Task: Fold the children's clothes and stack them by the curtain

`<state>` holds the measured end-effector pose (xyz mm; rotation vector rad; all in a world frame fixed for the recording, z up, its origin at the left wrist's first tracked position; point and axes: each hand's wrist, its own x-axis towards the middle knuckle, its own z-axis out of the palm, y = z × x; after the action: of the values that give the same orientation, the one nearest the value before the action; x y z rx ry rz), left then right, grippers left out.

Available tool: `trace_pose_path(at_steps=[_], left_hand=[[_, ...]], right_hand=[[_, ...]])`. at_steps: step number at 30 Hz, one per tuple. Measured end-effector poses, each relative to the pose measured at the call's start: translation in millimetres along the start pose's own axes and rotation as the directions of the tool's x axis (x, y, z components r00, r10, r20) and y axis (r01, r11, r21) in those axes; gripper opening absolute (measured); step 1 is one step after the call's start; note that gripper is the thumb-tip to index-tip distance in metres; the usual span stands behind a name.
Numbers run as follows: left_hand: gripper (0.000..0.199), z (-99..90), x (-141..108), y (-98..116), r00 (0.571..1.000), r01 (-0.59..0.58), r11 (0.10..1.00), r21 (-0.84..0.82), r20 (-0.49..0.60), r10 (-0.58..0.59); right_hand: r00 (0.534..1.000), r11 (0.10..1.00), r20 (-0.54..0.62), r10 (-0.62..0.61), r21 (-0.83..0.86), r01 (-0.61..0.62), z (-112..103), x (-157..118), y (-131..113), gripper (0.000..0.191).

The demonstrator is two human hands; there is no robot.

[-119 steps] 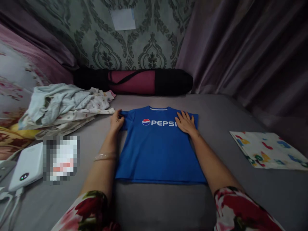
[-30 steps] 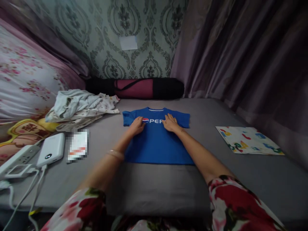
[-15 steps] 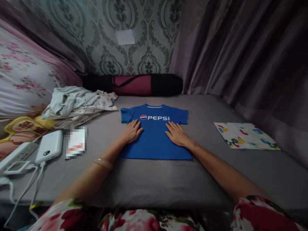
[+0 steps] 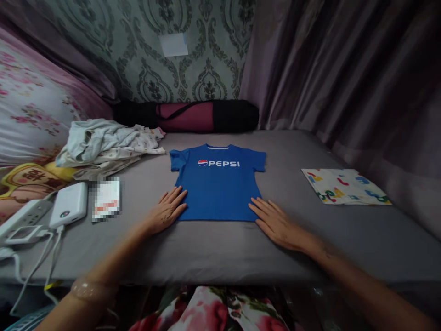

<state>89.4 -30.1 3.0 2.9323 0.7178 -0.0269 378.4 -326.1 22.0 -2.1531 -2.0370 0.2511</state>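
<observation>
Already, in the head view, the blue Pepsi T-shirt (image 4: pixel 217 193) lay at the centre of the frame, spread print side up and seemingly smoothed out, both short sleeves out sideways and its body unfolded. Below centre, the left hand (image 4: pixel 166 211) and right hand (image 4: pixel 276 224) rested flat with fingers extended, gripping nothing, fingertips on the shirt's lower side edges. At the right, the multicoloured-print cloth (image 4: pixel 344 185) lay neatly folded, while at the left the heap of pale clothes (image 4: pixel 110 140) sat crumpled on the grey sheet (image 4: pixel 213 257).

Left hand (image 4: pixel 167 210), right hand (image 4: pixel 276 224) touching blue T-shirt (image 4: pixel 218 191).
</observation>
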Motion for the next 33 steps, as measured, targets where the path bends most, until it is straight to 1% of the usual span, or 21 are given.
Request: trace_pose_path(at_steps=[3,5,8,10,11,13,15,16,19,21,24,27,30,33], left_hand=[[0.062,-7.6,-8.4,1.3,1.0,0.025,1.0,0.015,-0.003,-0.025],[0.058,-18.6,-0.9,8.8,0.999,0.036,0.999,0.014,-0.013,-0.036],[0.05,-35.5,27.3,33.2,0.998,0.036,0.999,-0.003,-0.046,-0.036],[0.046,-39.8,49.7,55.8,0.997,0.017,0.999,-0.027,-0.079,-0.02],[0.047,-38.7,59.6,67.6,0.996,0.014,0.999,-0.039,-0.083,-0.018],[0.059,-30.5,74.0,89.0,0.999,0.002,0.998,-0.058,-0.041,-0.004],[0.069,-17.4,80.2,103.9,1.0,-0.015,0.998,-0.067,0.0,0.015],[0.072,-10.6,80.7,108.3,1.0,-0.016,0.998,-0.057,-0.018,0.015],[0.073,5.3,77.9,111.1,0.997,-0.028,0.999,-0.032,-0.069,0.026],[0.073,10.5,76.2,108.9,0.995,-0.034,0.999,-0.018,-0.093,0.032],[0.072,13.0,76.3,106.7,0.991,-0.038,0.999,0.007,-0.129,0.039],[0.071,12.7,77.4,107.5,0.99,-0.047,0.999,0.015,-0.135,0.048],[0.071,11.9,77.4,108.7,0.992,-0.046,0.999,0.007,-0.119,0.046],[0.071,13.0,77.1,108.3,0.99,-0.049,0.999,-0.012,-0.131,0.047]], right_hand=[[1.0,1.0,-0.011,-0.001,0.008,0.001,-11.7,-8.9,-0.3,0.05],[1.0,1.0,-0.015,0.007,0.0,-0.007,-22.8,0.2,0.3,0.045],[0.999,0.999,-0.019,0.045,-0.013,-0.046,-34.6,36.7,-2.1,0.046],[0.996,0.997,-0.047,0.074,-0.01,-0.075,-32.7,69.2,-6.2,0.048],[0.995,0.996,-0.053,0.088,-0.014,-0.089,-28.5,85.4,-8.4,0.049],[0.994,0.993,0.0,0.112,-0.021,-0.112,-16.0,114.2,-11.6,0.058],[0.987,0.988,0.048,0.151,-0.024,-0.15,-2.8,137.0,-11.8,0.064],[0.984,0.986,0.053,0.168,-0.027,-0.167,2.7,146.4,-10.5,0.066],[0.972,0.971,0.01,0.236,-0.031,-0.235,11.6,171.6,-2.1,0.069],[0.952,0.952,-0.023,0.304,-0.018,-0.304,12.5,189.0,6.5,0.07],[0.916,0.917,-0.05,0.399,0.0,-0.399,10.5,216.9,21.4,0.072],[0.881,0.882,-0.054,0.471,0.001,-0.471,7.8,243.2,35.9,0.072],[0.856,0.857,-0.056,0.514,0.0,-0.515,5.3,264.7,48.1,0.073],[0.843,0.845,-0.068,0.534,0.008,-0.535,2.9,281.8,58.2,0.074]])
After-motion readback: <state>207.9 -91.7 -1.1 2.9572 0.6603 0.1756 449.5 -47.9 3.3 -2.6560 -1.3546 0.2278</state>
